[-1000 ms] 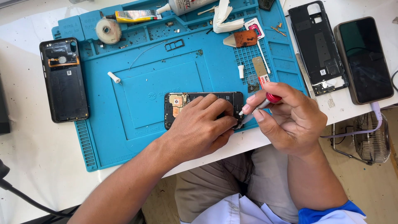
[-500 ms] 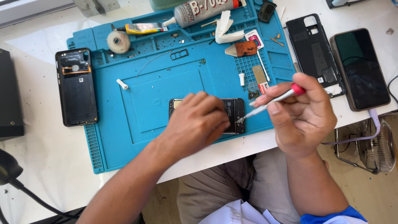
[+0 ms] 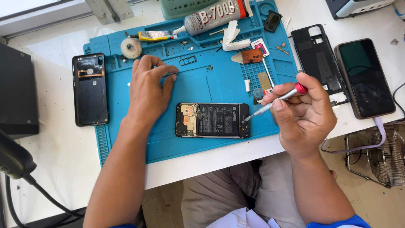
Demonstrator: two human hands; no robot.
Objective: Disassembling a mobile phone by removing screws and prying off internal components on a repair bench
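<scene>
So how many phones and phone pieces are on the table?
4: opened phone mid-mat, back cover at the mat's left edge, black frame right, whole phone far right.

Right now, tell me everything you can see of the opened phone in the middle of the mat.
The opened phone lies flat, back cover off, lengthwise on the blue mat. A black battery fills its middle; copper-coloured board parts show at its left end. The screwdriver in the right hand meets its right edge. The left hand rests apart.

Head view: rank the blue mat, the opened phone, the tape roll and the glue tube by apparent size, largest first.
1. Blue mat
2. Opened phone
3. Glue tube, close to the phone in length but narrower, so that order is unsure
4. Tape roll
</scene>
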